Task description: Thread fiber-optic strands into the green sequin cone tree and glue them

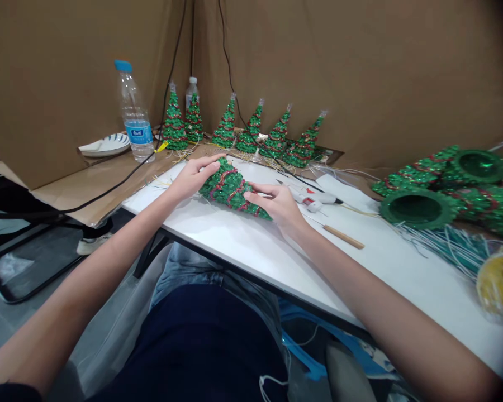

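Observation:
A small green tinsel Christmas tree with red trim (229, 188) lies on its side on the white table (251, 245). My left hand (195, 175) curls over its upper end, fingers wrapped on the tinsel. At the wider base end, my right hand (279, 204) grips it with thumb and fingers pinched on the edge. A white glue gun (312, 197) rests just behind my right hand, and a wooden-handled tool (342, 237) lies to its right.
Several finished little trees (251, 131) stand in a row against the cardboard wall. Two water bottles (134, 114) and a plate (104, 146) sit at the back left. Hollow green cones (440, 192), wire bundles (456, 248) and yellow strands (501, 282) crowd the right. Black cables (109, 190) cross the left.

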The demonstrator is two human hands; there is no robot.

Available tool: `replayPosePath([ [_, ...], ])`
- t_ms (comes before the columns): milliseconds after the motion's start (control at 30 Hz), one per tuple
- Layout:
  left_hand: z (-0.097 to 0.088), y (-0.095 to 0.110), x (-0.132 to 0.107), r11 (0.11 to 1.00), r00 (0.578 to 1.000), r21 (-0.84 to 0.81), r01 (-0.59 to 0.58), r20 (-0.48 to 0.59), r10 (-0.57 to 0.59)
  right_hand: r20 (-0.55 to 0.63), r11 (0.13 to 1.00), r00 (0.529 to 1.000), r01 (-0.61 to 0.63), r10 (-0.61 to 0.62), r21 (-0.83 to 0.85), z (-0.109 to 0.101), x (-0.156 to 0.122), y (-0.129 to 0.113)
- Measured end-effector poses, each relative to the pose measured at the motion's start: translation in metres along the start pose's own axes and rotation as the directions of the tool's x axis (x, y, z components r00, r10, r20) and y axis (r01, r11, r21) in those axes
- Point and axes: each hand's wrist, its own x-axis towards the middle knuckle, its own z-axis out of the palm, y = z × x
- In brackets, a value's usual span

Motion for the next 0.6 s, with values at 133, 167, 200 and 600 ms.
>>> replayPosePath([
  [133, 0.0001, 0.0003, 0.0005, 1.000, 1.000, 0.011, 0.005, -0.004, -0.005, 0.002, 0.998, 1.000, 0.012, -0.012, -0.063, -0.0002, 0.0012, -0.0003],
  [167, 0.0000, 0.0005, 0.0006, 1.000, 1.000, 0.015, 0.003, -0.002, -0.003, -0.001, 0.997, 1.000, 0.018, -0.018, -0.076, -0.0004, 0.0013, -0.0006],
  [200, -0.0001, 0.0007, 0.0007, 1.000, 1.000, 0.020, 0.001, 0.000, -0.001, -0.003, 0.996, 1.000, 0.024, -0.025, -0.082, -0.0006, 0.0012, -0.0009],
  [600, 0.0002, -0.0001, 0.0018, 0.998, 1.000, 0.054, -0.008, 0.001, 0.007, -0.025, 0.999, 1.000, 0.012, -0.013, -0.034, 0.0014, 0.0006, 0.0003],
])
